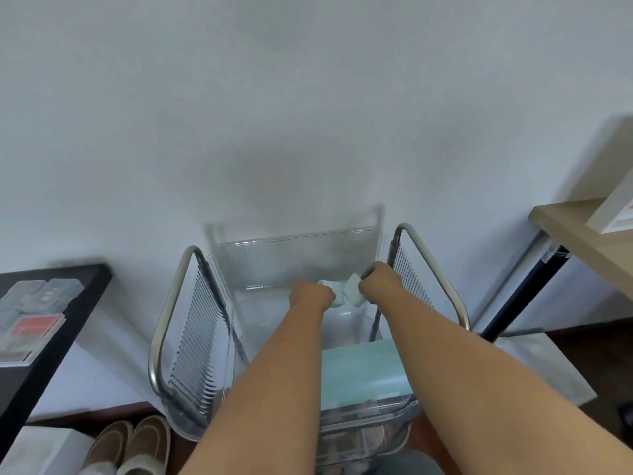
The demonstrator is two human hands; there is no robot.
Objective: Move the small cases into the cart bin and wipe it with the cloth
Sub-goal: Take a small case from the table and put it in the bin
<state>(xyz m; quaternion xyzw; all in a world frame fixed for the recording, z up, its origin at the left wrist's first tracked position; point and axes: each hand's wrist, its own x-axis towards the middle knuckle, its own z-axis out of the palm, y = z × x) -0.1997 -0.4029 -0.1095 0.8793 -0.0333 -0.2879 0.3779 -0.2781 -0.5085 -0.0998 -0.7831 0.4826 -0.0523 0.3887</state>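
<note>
A clear ribbed cart bin [298, 241] stands against the white wall, between two bent metal side rails [169, 303]. Both my arms reach down into it. My left hand [311, 295] and my right hand [381, 278] are closed, close together, on a pale blue-white cloth [346, 293] that is bunched between them near the bin's back wall. Several small clear cases [37, 296] lie on a black table at the left, one with a red insert [32, 328]. No cases show inside the bin.
A pale green flat sheet [366, 368] lies across the bin's near right edge. A black table [85, 296] stands left of the cart, and a wooden shelf [575, 234] on a black post [527, 296] to the right. Beige slippers [133, 443] sit on the floor, near left.
</note>
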